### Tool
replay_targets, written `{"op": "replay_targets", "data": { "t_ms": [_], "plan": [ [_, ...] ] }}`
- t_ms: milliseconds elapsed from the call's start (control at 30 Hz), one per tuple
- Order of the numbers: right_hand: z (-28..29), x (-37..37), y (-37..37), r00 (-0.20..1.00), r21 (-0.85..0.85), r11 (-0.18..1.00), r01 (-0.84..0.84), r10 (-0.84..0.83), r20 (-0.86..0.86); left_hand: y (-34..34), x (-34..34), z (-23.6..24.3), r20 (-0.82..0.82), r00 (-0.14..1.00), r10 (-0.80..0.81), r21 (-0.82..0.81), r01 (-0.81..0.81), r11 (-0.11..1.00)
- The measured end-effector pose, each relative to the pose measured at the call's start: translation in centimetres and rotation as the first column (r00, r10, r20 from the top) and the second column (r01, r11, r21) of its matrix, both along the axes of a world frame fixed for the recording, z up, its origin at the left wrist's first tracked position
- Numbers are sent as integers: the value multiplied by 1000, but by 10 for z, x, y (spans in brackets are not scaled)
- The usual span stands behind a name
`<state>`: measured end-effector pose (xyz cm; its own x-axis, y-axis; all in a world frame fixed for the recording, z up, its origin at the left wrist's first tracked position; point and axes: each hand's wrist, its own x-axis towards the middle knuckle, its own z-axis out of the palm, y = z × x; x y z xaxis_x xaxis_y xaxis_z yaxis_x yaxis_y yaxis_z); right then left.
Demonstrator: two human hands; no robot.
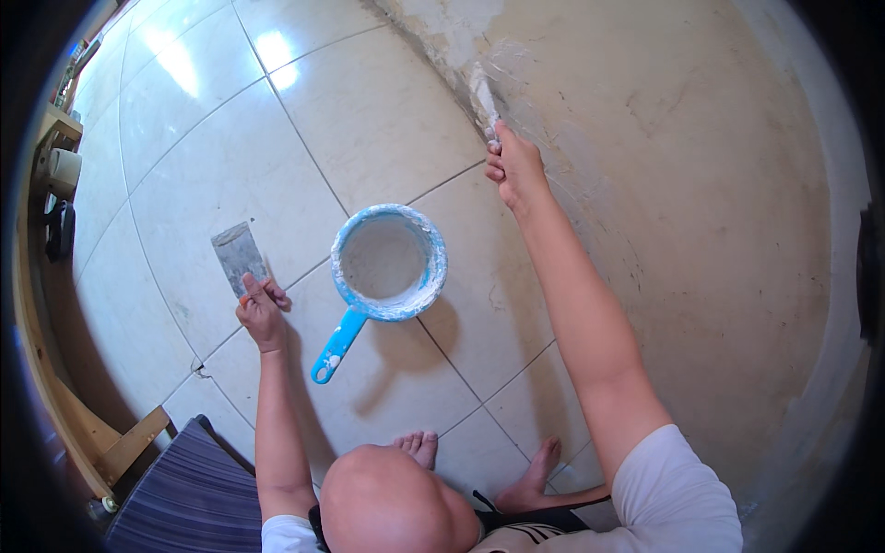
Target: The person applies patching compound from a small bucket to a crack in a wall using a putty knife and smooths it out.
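My left hand (pixel 261 318) is closed round the handle of a wide putty knife (pixel 238 253); its grey, flat blade points away from me over the tiles. Stretched far forward, my right hand (pixel 518 170) grips a second putty knife (pixel 482 92), whose blade is coated in white paste. That blade is at the foot of the tan wall (pixel 682 184), where white smears and scratches show. Between my arms is a blue dipper (pixel 338 347) with white paste crusted round its rim and pale grey-white material inside.
Pale floor tiles (pixel 194 194) spread across the left and middle. Wooden furniture (pixel 129 447) runs along the left edge, with a white cup-like object (pixel 64 170) on it. A dark striped cushion or cloth (pixel 198 493) lies lower left. My bare feet (pixel 539 475) are close below the dipper.
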<state>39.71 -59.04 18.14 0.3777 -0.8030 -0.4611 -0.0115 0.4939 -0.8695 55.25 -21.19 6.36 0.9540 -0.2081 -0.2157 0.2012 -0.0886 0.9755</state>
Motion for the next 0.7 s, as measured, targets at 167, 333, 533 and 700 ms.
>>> {"op": "replay_targets", "data": {
  "t_ms": [167, 333, 533, 700],
  "plan": [
    [-3, -37, 14, 990, -70, 988, 139, -140, -19, 15, 7, -7, -23, 1000, 7, -34, -7, 999],
    [1, -64, 63, 989, -48, 992, 120, -124, -82, 7, 3, 1, -44, 998, 47, -25, -48, 999],
    [-21, -37, 18, 997, -5, 997, 71, -71, -28, 2, 2, -2, -9, 999, 34, -10, -34, 999],
    [-3, -89, 43, 979, 13, 980, 197, -196, -55, 12, 7, -6, -44, 996, 72, -36, -74, 997]
  ]
}}
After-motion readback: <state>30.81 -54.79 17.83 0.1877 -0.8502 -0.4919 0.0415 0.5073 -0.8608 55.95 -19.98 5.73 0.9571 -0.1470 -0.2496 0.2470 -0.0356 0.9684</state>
